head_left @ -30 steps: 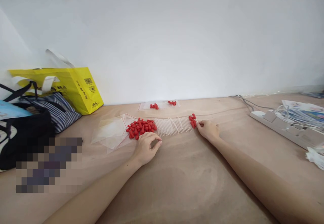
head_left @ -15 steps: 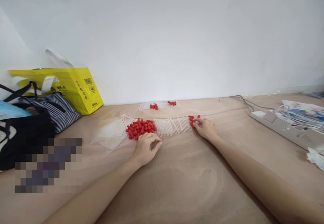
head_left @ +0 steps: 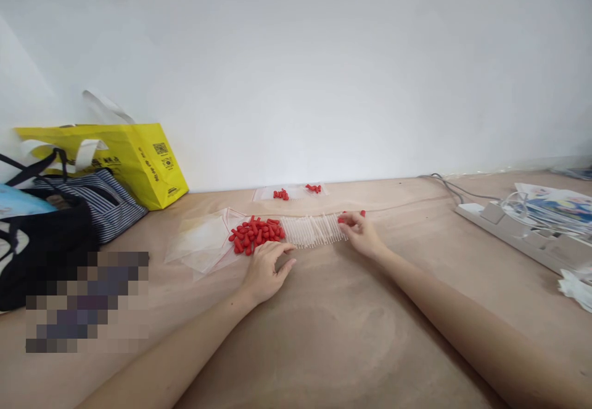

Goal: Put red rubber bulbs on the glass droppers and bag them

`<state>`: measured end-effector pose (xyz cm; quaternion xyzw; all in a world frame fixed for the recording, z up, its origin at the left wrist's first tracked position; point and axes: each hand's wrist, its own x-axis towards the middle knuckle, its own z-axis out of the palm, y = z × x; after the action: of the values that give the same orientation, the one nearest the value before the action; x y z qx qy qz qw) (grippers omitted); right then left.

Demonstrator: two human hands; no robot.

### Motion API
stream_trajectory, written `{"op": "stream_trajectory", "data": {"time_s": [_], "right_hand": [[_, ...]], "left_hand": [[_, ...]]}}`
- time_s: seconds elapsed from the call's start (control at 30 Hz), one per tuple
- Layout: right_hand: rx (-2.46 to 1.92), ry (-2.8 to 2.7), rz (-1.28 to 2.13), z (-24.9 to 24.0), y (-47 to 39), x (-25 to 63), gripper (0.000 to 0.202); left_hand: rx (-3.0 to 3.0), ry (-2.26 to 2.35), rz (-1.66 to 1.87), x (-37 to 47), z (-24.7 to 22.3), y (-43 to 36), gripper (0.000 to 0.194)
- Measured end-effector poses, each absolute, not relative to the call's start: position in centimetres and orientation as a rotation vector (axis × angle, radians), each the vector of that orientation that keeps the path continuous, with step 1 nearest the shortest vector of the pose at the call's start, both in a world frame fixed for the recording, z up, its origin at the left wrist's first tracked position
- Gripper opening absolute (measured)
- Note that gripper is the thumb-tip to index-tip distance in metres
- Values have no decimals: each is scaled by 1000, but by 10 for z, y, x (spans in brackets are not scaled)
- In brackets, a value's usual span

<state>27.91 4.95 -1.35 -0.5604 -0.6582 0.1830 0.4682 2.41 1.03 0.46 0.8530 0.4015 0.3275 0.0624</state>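
Observation:
My left hand (head_left: 268, 270) rests on the tabletop just in front of a pile of red, bulb-ended pieces (head_left: 254, 233), thumb and fingers apart with nothing between them. A row of thin white sticks (head_left: 309, 231) lies side by side to the right of that pile. At the row's right end is my right hand (head_left: 363, 235), its fingers bent and brought together. It covers most of a small group of red pieces (head_left: 362, 213). Whatever its fingertips pinch is too small and hidden to make out.
Clear plastic zip bags (head_left: 198, 239) lie left of the pile. Another bag (head_left: 296, 194) with red pieces is near the wall. A yellow bag (head_left: 143, 162) and a striped bag (head_left: 113, 202) stand left. On the right are a power strip (head_left: 509, 230), cables and white tissue (head_left: 575, 289).
My right hand has moved left, from the small red group to the right end of the stick row. My left thumb and forefinger have spread a little wider.

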Motion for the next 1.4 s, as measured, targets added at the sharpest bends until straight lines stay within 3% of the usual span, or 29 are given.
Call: {"op": "stream_trajectory", "data": {"time_s": [0.13,0.33,0.43,0.6,0.73,1.07,1.4], "right_hand": [[-1208,-1844,570,-6,24,240,28],[-1187,-1928,645,-2,-2,210,40],[-1261,-1969,549,5,9,217,30],[-1905,-1681,231,21,56,241,23],[-2176,-1683,212,23,84,241,30],[-2295,-1681,339,19,102,231,31],[-2158,-1803,339,49,77,226,22]], "left_hand": [[2634,1087,996,26,6,8,36],[2760,962,930,30,4,6,19],[2737,1010,965,30,5,6,14],[2709,1071,908,31,8,6,14],[2701,1092,873,30,7,5,12],[2709,1120,828,30,7,6,16],[2644,1148,872,29,6,7,9]]}}
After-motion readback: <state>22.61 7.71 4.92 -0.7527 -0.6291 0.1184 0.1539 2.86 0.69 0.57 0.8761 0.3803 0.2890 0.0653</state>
